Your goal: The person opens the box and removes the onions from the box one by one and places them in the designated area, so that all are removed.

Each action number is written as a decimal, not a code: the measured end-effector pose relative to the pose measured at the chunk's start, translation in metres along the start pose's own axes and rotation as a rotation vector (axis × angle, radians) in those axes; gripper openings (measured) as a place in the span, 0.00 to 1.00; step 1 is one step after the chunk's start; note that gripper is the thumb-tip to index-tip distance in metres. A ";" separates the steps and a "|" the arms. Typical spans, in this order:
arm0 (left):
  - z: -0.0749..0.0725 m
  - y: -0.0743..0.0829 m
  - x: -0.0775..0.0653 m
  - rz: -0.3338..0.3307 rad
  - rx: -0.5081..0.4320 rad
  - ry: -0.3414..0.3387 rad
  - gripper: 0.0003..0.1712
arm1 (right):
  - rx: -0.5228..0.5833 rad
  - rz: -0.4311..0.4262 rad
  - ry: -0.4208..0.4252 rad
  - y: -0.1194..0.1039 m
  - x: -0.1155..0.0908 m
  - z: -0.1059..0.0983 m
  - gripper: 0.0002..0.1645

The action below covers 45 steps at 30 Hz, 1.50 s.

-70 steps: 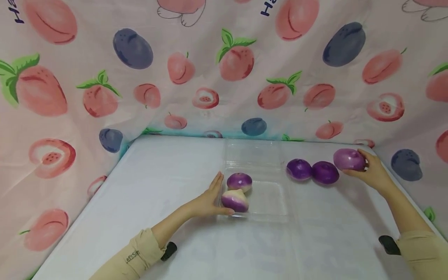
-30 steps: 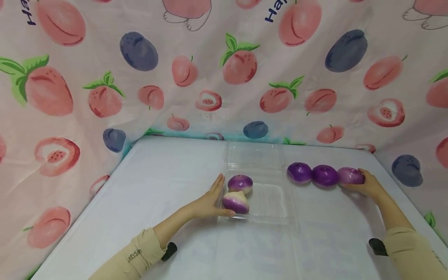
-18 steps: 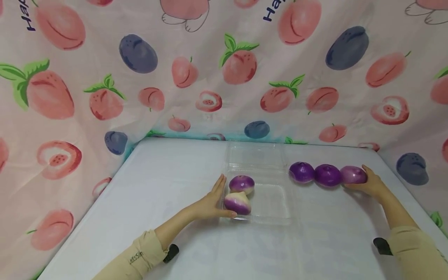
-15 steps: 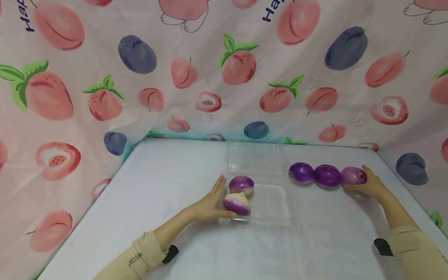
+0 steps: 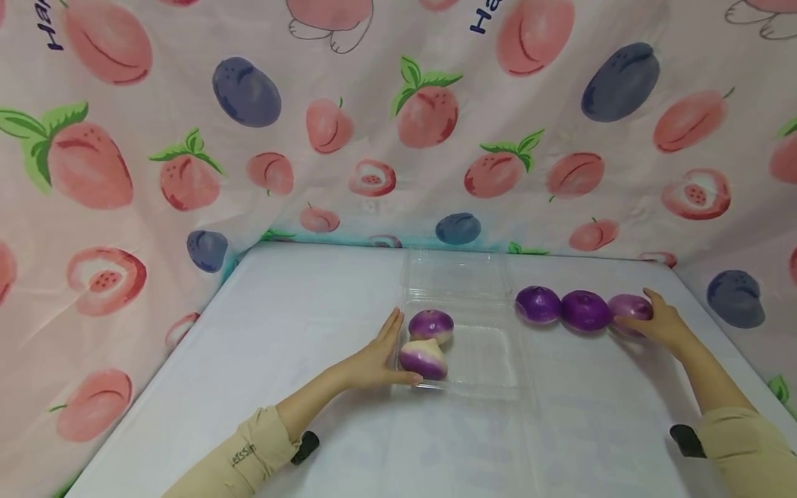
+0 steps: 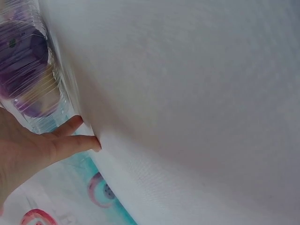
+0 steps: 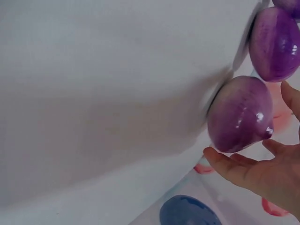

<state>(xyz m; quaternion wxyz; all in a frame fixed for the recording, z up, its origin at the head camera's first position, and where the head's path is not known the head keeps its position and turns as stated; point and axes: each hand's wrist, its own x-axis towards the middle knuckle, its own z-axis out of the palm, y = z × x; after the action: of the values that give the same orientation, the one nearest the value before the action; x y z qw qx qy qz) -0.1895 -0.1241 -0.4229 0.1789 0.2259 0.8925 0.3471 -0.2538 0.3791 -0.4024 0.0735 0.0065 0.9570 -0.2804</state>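
Note:
Three purple onions stand in a row on the table's right: a dark one [image 5: 538, 306], another dark one [image 5: 585, 311] in the middle and a lighter onion [image 5: 631, 308] at the end. Around the lighter onion, my right hand [image 5: 663, 322] has its fingers and thumb spread; the right wrist view shows the thumb apart from its skin and the fingertips close to its side. My left hand [image 5: 372, 361] lies with extended fingers along the left side of a clear plastic box [image 5: 482, 356], thumb at its front edge. Inside are two purple-and-white turnips [image 5: 431, 325], one behind the other.
The box's clear lid [image 5: 457, 275] lies folded back behind it. A white cover spreads over the table [image 5: 299, 297]. A fruit-printed curtain [image 5: 349, 131] hangs along the back and sides.
My right hand has lowered the lighter onion onto the table beside the two dark ones, and its thumb has since come away. My left hand has stayed at the box.

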 end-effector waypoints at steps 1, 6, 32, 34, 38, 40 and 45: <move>0.000 0.000 0.000 -0.003 0.000 0.001 0.72 | -0.005 -0.015 0.014 -0.001 0.000 0.000 0.58; 0.001 0.000 0.002 -0.003 -0.007 -0.005 0.72 | -0.034 -0.079 0.207 -0.015 -0.005 0.002 0.42; -0.002 0.001 0.001 0.011 -0.015 -0.001 0.73 | 0.097 -0.367 0.297 -0.133 -0.019 0.028 0.26; -0.002 0.000 0.001 0.010 -0.012 -0.002 0.72 | 0.068 -0.397 0.273 -0.141 -0.021 0.033 0.26; -0.001 0.000 0.001 0.009 -0.014 -0.005 0.71 | 0.032 -0.460 0.222 -0.156 -0.023 0.043 0.25; -0.001 0.000 0.002 0.012 -0.016 -0.004 0.71 | 0.035 -0.489 0.199 -0.162 -0.023 0.047 0.25; -0.001 -0.002 0.002 0.015 -0.008 0.001 0.71 | 0.038 -0.602 0.130 -0.174 -0.020 0.058 0.25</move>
<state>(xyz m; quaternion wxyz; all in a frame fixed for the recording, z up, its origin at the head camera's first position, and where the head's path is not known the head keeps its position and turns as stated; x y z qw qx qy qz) -0.1918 -0.1252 -0.4244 0.1767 0.2315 0.8895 0.3520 -0.2359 0.2013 -0.3548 -0.0743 -0.2582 0.9132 -0.3063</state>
